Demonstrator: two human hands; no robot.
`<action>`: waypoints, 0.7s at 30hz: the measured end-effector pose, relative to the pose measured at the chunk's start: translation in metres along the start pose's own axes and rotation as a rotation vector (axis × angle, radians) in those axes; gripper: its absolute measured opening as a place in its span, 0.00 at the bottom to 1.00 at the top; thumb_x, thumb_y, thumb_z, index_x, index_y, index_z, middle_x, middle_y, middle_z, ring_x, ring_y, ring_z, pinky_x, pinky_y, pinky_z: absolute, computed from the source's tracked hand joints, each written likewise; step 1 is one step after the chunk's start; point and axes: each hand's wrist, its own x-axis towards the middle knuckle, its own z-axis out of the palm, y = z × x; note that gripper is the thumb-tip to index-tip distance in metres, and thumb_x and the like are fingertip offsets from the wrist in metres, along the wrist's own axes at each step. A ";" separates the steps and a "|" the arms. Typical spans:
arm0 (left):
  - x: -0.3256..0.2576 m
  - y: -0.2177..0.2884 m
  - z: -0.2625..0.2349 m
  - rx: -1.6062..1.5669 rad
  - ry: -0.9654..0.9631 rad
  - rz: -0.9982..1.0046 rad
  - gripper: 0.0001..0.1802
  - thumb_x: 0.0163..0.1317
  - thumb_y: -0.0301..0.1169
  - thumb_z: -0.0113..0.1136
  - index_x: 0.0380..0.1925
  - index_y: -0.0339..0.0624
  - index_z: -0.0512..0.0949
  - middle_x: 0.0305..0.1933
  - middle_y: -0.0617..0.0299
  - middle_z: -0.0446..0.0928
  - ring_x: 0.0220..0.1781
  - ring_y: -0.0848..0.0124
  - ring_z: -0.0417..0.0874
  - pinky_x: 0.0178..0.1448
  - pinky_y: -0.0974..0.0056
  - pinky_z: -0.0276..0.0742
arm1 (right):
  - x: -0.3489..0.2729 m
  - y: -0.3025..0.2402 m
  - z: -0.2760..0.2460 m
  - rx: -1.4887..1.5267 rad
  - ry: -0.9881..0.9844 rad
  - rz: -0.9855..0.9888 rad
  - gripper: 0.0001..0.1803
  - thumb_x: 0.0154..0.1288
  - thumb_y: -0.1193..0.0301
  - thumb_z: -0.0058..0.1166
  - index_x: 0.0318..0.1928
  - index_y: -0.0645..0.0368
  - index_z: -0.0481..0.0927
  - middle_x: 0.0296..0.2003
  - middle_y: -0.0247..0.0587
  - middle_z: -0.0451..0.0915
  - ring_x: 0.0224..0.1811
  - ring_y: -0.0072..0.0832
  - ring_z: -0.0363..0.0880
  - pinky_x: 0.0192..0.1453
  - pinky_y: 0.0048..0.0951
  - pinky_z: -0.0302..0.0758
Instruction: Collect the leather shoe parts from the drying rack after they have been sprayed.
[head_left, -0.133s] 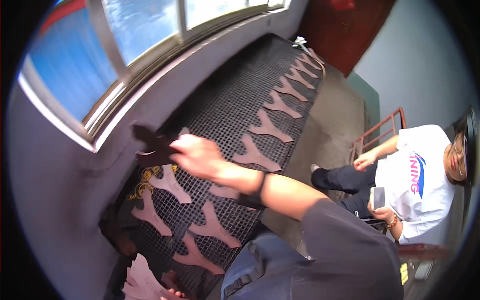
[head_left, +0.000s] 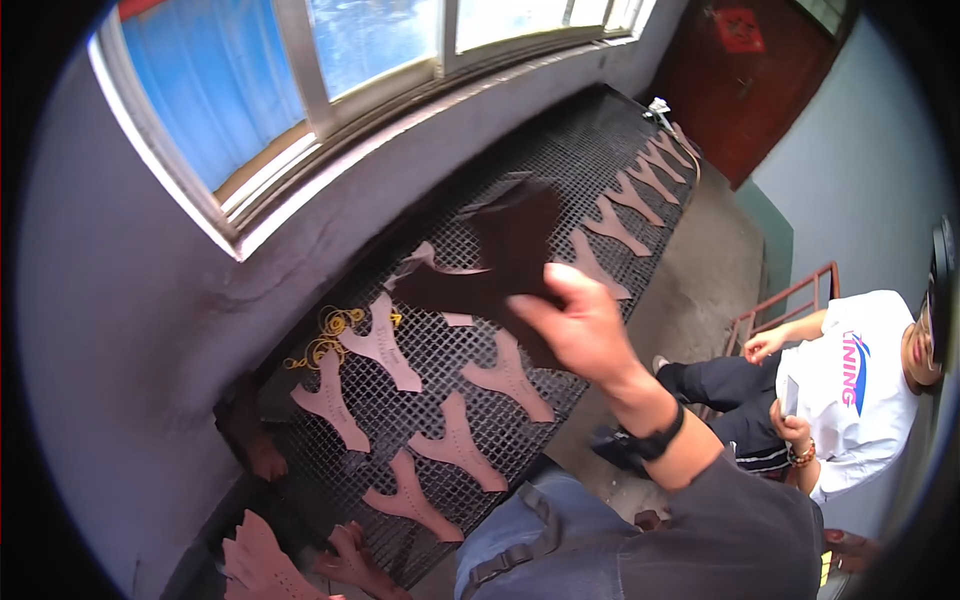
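My right hand (head_left: 585, 325) pinches a dark brown, leather-like Y-shaped piece (head_left: 500, 260) between thumb and fingers, raised over the black mesh rack (head_left: 520, 150). Its motion blurs the outline. Beneath and around it, several pinkish-brown Y-shaped pieces with rows of small holes lie flat, among them one piece (head_left: 510, 380) below the wrist. At the lower left edge a fanned stack of pink pieces (head_left: 262, 560) shows. Of my left hand (head_left: 336, 597), only a sliver of fingers appears beside that stack at the lower edge; the remainder is out of the picture.
Yellow coiled rings (head_left: 325, 335) lie along the rack's wall side. A window (head_left: 370, 90) runs above it, and a red-brown door (head_left: 735, 80) stands at the far end. To the right sits a person in a white shirt (head_left: 860, 390), near a reddish metal frame (head_left: 800, 300).
My right hand, holding the dark piece, has swung right from near the yellow rings to above the rack's middle. The view has shifted, and less of my left hand shows.
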 end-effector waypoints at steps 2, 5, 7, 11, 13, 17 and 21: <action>0.021 -0.001 0.004 -0.056 0.001 0.079 0.25 0.79 0.43 0.49 0.55 0.27 0.75 0.46 0.49 0.81 0.42 0.60 0.83 0.46 0.57 0.84 | -0.007 -0.009 -0.012 0.094 0.052 0.132 0.13 0.72 0.74 0.59 0.54 0.67 0.82 0.42 0.35 0.86 0.43 0.18 0.82 0.49 0.24 0.80; 0.079 -0.011 0.041 -0.333 -0.176 0.110 0.23 0.78 0.41 0.51 0.56 0.28 0.73 0.45 0.51 0.81 0.39 0.65 0.82 0.46 0.60 0.81 | 0.030 0.032 0.008 0.164 0.005 0.121 0.13 0.73 0.72 0.58 0.53 0.66 0.82 0.41 0.35 0.86 0.41 0.17 0.81 0.47 0.24 0.79; 0.117 -0.022 0.085 -0.312 -0.282 0.246 0.21 0.78 0.42 0.52 0.53 0.30 0.74 0.44 0.55 0.82 0.38 0.69 0.82 0.45 0.64 0.79 | 0.076 0.087 0.029 0.134 -0.040 0.107 0.14 0.72 0.70 0.58 0.53 0.66 0.82 0.42 0.37 0.86 0.41 0.19 0.81 0.47 0.26 0.79; 0.111 -0.045 0.137 -0.282 -0.419 0.319 0.18 0.78 0.40 0.52 0.48 0.32 0.76 0.43 0.54 0.82 0.38 0.70 0.82 0.41 0.65 0.80 | 0.128 0.195 0.020 -0.432 0.134 0.150 0.17 0.63 0.63 0.65 0.46 0.64 0.83 0.38 0.45 0.86 0.39 0.28 0.82 0.47 0.34 0.79; 0.074 -0.063 0.136 -0.292 -0.346 0.276 0.16 0.79 0.38 0.49 0.53 0.36 0.72 0.42 0.55 0.80 0.35 0.69 0.81 0.39 0.64 0.80 | 0.131 0.233 -0.006 -0.340 0.137 0.076 0.20 0.61 0.58 0.65 0.43 0.64 0.83 0.40 0.55 0.85 0.44 0.45 0.85 0.51 0.41 0.79; -0.002 -0.106 0.135 -0.050 -0.065 0.073 0.23 0.79 0.41 0.48 0.56 0.28 0.74 0.45 0.47 0.81 0.40 0.58 0.83 0.46 0.54 0.84 | 0.150 0.288 -0.055 -0.290 0.027 0.265 0.18 0.63 0.59 0.65 0.44 0.61 0.85 0.41 0.52 0.86 0.44 0.42 0.85 0.51 0.40 0.79; -0.039 -0.153 0.170 -0.169 0.017 -0.048 0.19 0.77 0.36 0.51 0.56 0.30 0.73 0.46 0.48 0.80 0.41 0.59 0.82 0.46 0.55 0.83 | 0.189 0.328 -0.063 -0.500 -0.100 0.372 0.18 0.65 0.58 0.63 0.49 0.56 0.86 0.42 0.50 0.86 0.46 0.42 0.86 0.52 0.40 0.79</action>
